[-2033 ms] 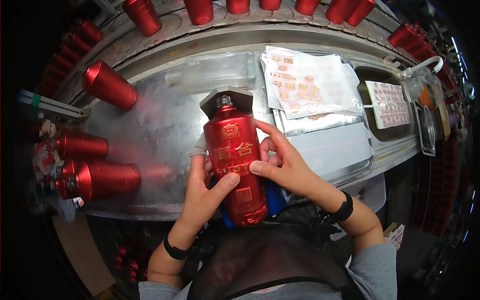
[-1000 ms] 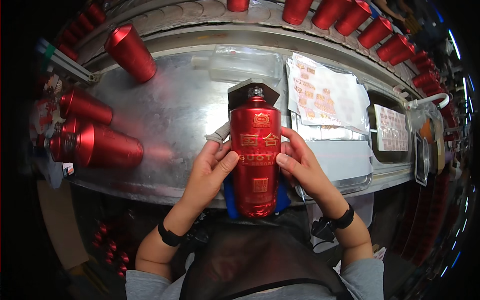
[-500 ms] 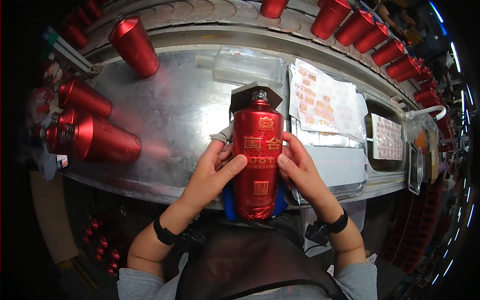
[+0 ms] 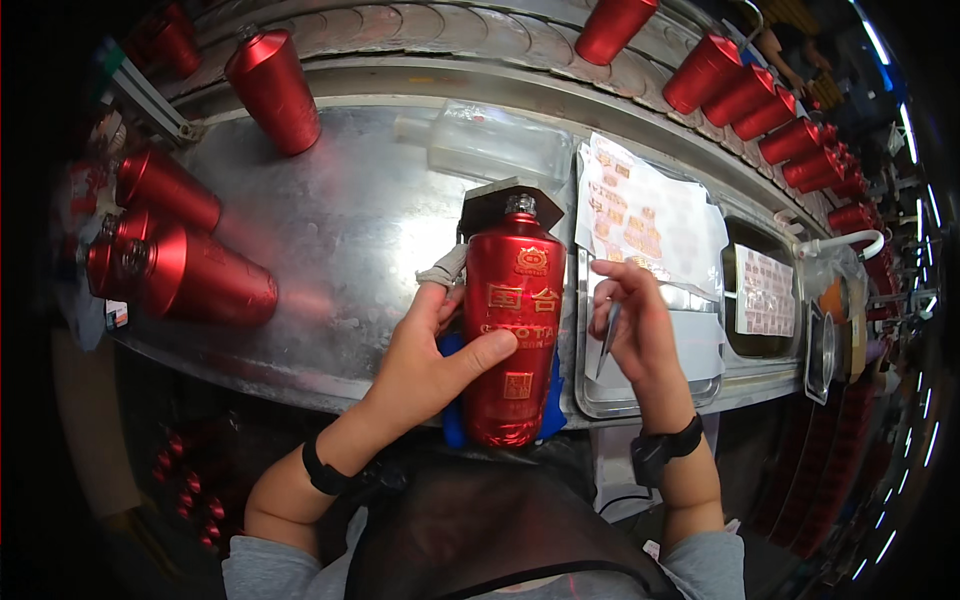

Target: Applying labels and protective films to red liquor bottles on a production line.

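I am steadying a red bottle [image 4: 512,335] with gold markings at the near edge of the steel counter [image 4: 340,230], where it is standing on a blue pad [image 4: 452,395] with its clear stopper pointing away from me. My left hand [image 4: 425,355] is wrapped around the bottle's left side, thumb pressed across its front. My right hand [image 4: 632,325] is off the bottle, just beside its right side, and is pinching a thin pale strip [image 4: 608,338] between thumb and fingers; I cannot tell what the strip is. I judge this to be the labelling or sealing step on this one bottle. The next move, as I see it, calls for bringing the strip squarely onto the bottle while my left hand is keeping it from turning. More red bottles [image 4: 190,275] are lying near the counter's left edge, and printed sheets [image 4: 650,215] are lying toward its right.
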Available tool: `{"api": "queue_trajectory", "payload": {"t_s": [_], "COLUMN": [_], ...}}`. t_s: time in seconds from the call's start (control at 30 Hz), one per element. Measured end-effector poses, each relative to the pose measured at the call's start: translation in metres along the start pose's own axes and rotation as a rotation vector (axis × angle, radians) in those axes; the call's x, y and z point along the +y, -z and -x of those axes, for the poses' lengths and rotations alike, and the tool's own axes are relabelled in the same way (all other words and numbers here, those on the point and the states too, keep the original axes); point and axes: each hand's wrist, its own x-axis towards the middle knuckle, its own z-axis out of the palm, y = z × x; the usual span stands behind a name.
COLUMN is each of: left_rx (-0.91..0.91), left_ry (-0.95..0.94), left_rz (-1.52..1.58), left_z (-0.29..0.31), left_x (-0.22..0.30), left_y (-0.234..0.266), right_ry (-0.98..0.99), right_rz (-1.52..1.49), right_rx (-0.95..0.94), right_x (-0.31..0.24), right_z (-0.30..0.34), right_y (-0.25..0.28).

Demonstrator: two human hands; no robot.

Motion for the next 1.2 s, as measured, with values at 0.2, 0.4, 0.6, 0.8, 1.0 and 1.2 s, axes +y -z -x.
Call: {"api": "queue_trajectory", "payload": {"t_s": [0.2, 0.4, 0.6, 0.8, 1.0, 1.2], "left_rx": [0.021, 0.011, 0.004, -0.015, -0.017, -0.012], "left_ry": [-0.018, -0.054, 0.002, -0.063, -0.043, -0.047], "left_rz": [-0.071, -0.062, -0.073, -0.085, -0.091, -0.062], "left_z": [0.003, -0.001, 0.001, 0.0, -0.002, 0.002], "left_x": [0.003, 0.002, 0.002, 0.004, -0.001, -0.003], "left_y": [-0.005, -0.008, -0.005, -0.004, -0.003, 0.0], "right_ry": [0.304, 0.827, 0.991, 1.023, 0.969, 1.163], "right_rz": [0.225, 0.935, 0.961, 1.089, 1.014, 1.019], "right_rx": [-0.054, -0.25, 0.037, -0.108, -0.284, -0.265], "right_x": [-0.026, -0.03, -0.071, -0.055, -0.058, -0.053], "right_z": [0.03, 0.046, -0.016, 0.015, 0.018, 0.016], "right_y": [-0.045, -0.079, -0.085, -0.093, -0.086, -0.082]}}
